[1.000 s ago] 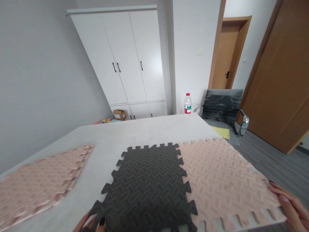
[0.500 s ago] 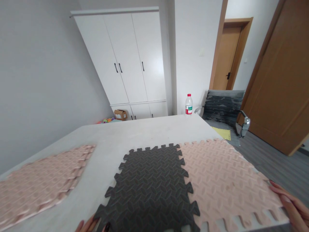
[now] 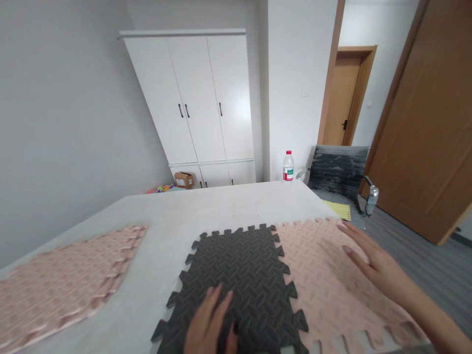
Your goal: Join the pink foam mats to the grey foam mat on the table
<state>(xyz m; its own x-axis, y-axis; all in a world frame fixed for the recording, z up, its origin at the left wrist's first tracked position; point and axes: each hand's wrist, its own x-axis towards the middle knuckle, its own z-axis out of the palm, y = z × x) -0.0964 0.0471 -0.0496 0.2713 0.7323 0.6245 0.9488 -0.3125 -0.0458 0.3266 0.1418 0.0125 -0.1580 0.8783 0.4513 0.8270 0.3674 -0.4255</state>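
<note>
A dark grey foam mat tile (image 3: 243,265) with toothed edges lies on the white table (image 3: 165,216). Joined along its right side is a pink foam mat tile (image 3: 313,275) of the same pattern. Over the near part of the grey tile is my left hand (image 3: 212,322), fingers apart and somewhat blurred, holding nothing. My right hand (image 3: 368,255) is over the pink tile's right side, its fingers stretched toward the far right corner, thumb apart. Whether either hand presses on the foam I cannot tell.
On the left of the table lies a stack of pink foam tiles (image 3: 73,280). A bottle with a red cap (image 3: 288,167) stands at the far right corner. Beyond are a chair (image 3: 337,169) with a yellow sheet (image 3: 338,210), a cardboard box (image 3: 183,180) and a white cabinet (image 3: 195,98).
My left hand has moved from the grey tile's near left corner onto its surface. My right hand has left the pink tile's right edge and moved up over it. The view has tilted slightly upward.
</note>
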